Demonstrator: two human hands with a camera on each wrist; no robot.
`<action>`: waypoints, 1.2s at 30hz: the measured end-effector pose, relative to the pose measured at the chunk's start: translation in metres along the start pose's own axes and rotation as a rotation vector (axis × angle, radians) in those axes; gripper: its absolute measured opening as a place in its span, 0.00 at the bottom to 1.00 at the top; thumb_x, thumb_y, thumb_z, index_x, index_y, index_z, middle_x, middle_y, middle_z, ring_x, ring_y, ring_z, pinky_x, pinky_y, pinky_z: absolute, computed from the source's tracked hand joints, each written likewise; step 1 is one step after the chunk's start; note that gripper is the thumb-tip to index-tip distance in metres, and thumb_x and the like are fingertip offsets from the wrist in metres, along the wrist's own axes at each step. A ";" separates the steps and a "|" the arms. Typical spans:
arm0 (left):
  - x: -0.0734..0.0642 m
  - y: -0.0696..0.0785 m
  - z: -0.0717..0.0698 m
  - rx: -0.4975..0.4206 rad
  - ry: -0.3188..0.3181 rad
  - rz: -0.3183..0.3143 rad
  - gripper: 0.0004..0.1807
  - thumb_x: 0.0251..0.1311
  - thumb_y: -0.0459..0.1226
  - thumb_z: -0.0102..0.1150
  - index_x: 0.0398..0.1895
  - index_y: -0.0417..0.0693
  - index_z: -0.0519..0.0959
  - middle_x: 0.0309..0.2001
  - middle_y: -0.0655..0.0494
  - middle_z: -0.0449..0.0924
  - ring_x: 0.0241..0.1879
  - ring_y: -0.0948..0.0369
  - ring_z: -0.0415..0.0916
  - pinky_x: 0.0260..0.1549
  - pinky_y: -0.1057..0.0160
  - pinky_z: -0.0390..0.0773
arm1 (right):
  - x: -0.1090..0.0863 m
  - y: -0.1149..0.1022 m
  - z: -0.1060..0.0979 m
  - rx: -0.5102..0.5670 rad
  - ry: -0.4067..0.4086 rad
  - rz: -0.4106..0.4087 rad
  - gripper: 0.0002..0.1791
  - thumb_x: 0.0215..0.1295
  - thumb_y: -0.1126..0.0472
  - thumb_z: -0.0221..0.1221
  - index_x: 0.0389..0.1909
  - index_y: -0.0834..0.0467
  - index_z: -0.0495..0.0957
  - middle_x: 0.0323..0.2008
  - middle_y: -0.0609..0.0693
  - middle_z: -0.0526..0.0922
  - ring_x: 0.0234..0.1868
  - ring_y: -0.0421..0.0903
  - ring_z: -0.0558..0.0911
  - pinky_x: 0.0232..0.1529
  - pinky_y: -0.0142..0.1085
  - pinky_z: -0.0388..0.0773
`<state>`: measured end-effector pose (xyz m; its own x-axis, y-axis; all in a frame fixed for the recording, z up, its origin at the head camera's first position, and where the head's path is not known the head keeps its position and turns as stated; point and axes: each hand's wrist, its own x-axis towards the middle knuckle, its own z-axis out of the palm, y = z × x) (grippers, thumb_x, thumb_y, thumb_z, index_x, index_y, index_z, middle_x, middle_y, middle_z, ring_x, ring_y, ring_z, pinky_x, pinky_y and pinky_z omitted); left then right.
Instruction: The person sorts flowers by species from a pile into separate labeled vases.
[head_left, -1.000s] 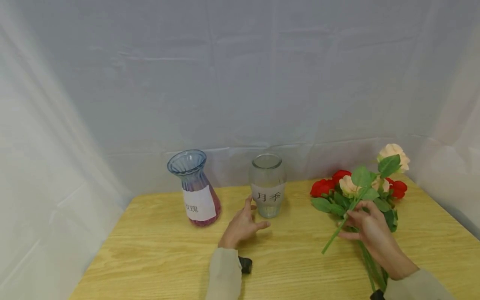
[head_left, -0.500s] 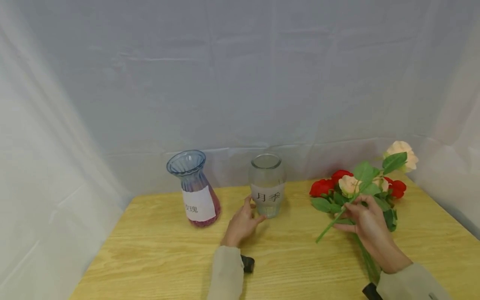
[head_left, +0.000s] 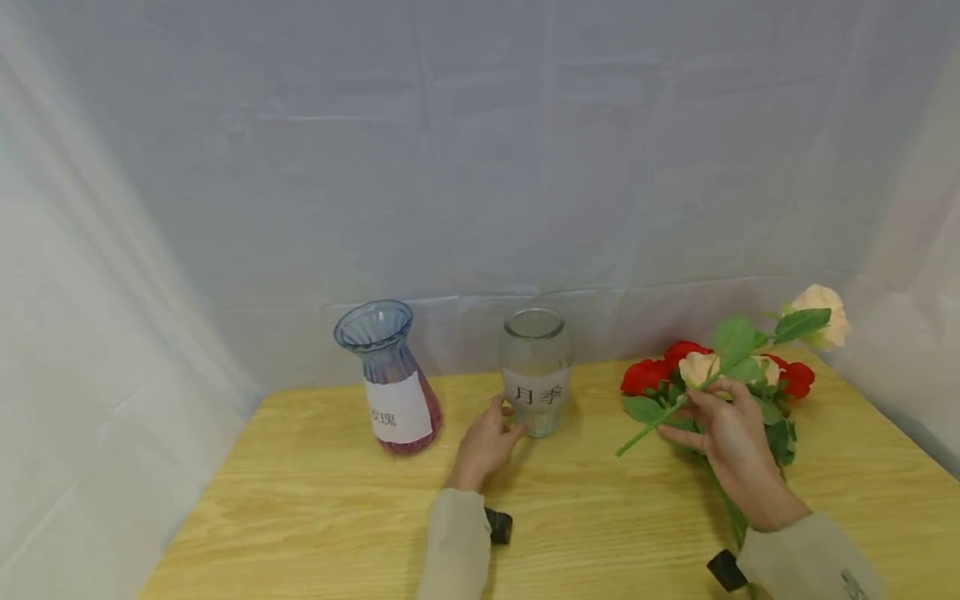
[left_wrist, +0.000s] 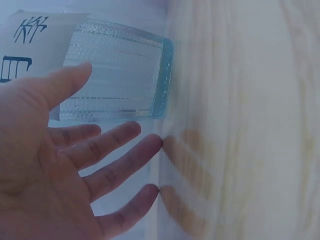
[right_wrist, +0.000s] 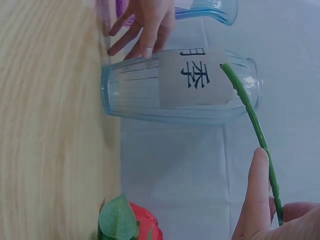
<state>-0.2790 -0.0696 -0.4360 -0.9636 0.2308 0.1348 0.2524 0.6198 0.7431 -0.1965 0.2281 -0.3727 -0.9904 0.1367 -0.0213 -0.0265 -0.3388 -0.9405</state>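
Note:
My right hand (head_left: pixel 731 446) pinches the green stem of a peach rose (head_left: pixel 819 315) between thumb and fingers. The bloom points up to the right, and the stem's cut end (right_wrist: pixel 227 70) slants down to the left; in the right wrist view it overlaps the clear glass vase (right_wrist: pixel 140 95). That vase (head_left: pixel 536 354) stands upright with a white paper label (head_left: pixel 536 390) bearing dark characters. At its lower left side is my left hand (head_left: pixel 486 446), fingers spread and fairly straight, thumb in front of the glass. In the left wrist view, two fingertips (left_wrist: pixel 156 142) reach the wooden tabletop (left_wrist: pixel 250 150).
A blue-to-pink glass vase (head_left: pixel 401 367), also labelled, stands left of the clear one. Red roses (head_left: pixel 645 377) and peach roses (head_left: pixel 697 369) lie bunched at the right, stems toward the front. White sheeting (head_left: pixel 480 167) hangs behind and beside the table.
My right hand has moved slightly left and up with the peach rose, whose stem has tilted flatter, bloom swinging right. My left thumb has drawn in to the clear vase's base.

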 end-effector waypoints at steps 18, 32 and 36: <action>0.001 -0.003 0.002 0.013 0.037 0.030 0.33 0.72 0.43 0.58 0.71 0.31 0.63 0.60 0.34 0.77 0.51 0.43 0.80 0.52 0.40 0.75 | 0.013 -0.016 0.021 0.219 -0.014 -0.123 0.15 0.76 0.62 0.56 0.46 0.58 0.57 0.38 0.49 0.77 0.35 0.47 0.81 0.47 0.47 0.83; -0.002 0.003 0.001 0.003 0.028 0.032 0.33 0.73 0.42 0.58 0.71 0.30 0.63 0.60 0.33 0.77 0.53 0.41 0.79 0.54 0.38 0.73 | 0.019 -0.019 0.033 0.291 0.050 -0.097 0.10 0.77 0.65 0.52 0.42 0.58 0.59 0.38 0.50 0.74 0.32 0.48 0.81 0.47 0.47 0.83; -0.002 0.002 0.001 0.000 0.027 0.033 0.33 0.73 0.42 0.58 0.71 0.29 0.63 0.60 0.32 0.77 0.53 0.40 0.79 0.55 0.38 0.72 | 0.021 -0.019 0.039 0.306 0.074 -0.099 0.11 0.76 0.66 0.54 0.39 0.60 0.60 0.36 0.50 0.74 0.32 0.48 0.80 0.46 0.47 0.84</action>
<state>-0.2760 -0.0676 -0.4354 -0.9568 0.2305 0.1773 0.2842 0.6119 0.7381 -0.2225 0.2016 -0.3421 -0.9687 0.2463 0.0301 -0.1730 -0.5831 -0.7937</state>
